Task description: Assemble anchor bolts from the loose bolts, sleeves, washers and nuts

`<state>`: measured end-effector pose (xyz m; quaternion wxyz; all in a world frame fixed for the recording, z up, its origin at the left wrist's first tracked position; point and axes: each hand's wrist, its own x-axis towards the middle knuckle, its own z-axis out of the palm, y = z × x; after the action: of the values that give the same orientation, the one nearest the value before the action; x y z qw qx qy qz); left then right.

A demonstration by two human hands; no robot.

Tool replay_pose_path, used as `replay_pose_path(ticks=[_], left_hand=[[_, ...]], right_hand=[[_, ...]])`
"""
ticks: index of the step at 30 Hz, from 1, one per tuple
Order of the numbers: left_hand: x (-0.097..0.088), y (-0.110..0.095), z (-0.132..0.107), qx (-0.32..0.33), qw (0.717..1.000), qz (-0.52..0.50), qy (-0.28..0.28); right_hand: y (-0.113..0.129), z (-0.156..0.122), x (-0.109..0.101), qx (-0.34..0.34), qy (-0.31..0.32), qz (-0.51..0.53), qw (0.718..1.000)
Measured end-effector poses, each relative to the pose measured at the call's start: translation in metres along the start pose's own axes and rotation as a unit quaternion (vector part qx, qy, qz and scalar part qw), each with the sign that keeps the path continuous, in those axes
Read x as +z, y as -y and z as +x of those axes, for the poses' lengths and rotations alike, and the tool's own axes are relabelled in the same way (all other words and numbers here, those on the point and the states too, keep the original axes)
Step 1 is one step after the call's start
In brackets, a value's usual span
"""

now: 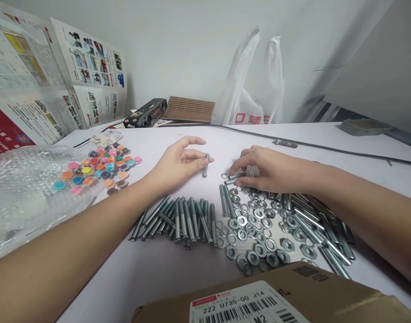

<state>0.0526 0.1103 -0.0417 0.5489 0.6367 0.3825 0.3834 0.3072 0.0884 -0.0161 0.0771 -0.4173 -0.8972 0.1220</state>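
A barcode-labelled cardboard box [306, 291] lay nearest; well beyond it, across the counter [124, 269], the left hand [173, 165] pinched a steel bolt [205, 170] near upright, while the right hand [268, 166] curled its grip over a metal sleeve [237, 176], whether closed on it I could not tell. A slack pinch might have dropped the bolt among the washers [238, 220] and hex nuts [292, 246] crowding the way just beyond the box.

Plain pale grey wall [178, 54], white tabletop [155, 146], soft indoor light
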Motion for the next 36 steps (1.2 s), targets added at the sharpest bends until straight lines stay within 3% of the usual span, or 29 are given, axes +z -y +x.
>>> replay_pose_path(ticks=[5,15,18,22,28,36], left_hand=[[0.002,-0.002,-0.003,-0.001,0.999,0.051,0.012],[0.003,-0.004,-0.002,-0.063,0.986,0.138,0.068],[0.001,-0.003,-0.002,-0.052,0.981,0.169,0.078],[-0.003,0.0,-0.001,-0.035,0.973,0.207,0.095],[-0.006,0.005,0.001,-0.021,0.974,0.199,0.11],[-0.004,0.008,0.001,-0.017,0.97,0.212,0.117]], right_hand=[[0.001,0.0,-0.001,-0.005,-0.001,0.002,1.0],[0.003,0.002,-0.002,-0.016,0.021,-0.005,1.0],[0.01,0.002,-0.008,0.023,0.018,0.049,0.998],[0.021,0.002,-0.013,0.03,-0.037,0.133,0.99],[0.033,0.009,-0.008,-0.029,-0.162,0.137,0.977],[0.04,0.019,-0.002,-0.026,-0.218,0.149,0.964]])
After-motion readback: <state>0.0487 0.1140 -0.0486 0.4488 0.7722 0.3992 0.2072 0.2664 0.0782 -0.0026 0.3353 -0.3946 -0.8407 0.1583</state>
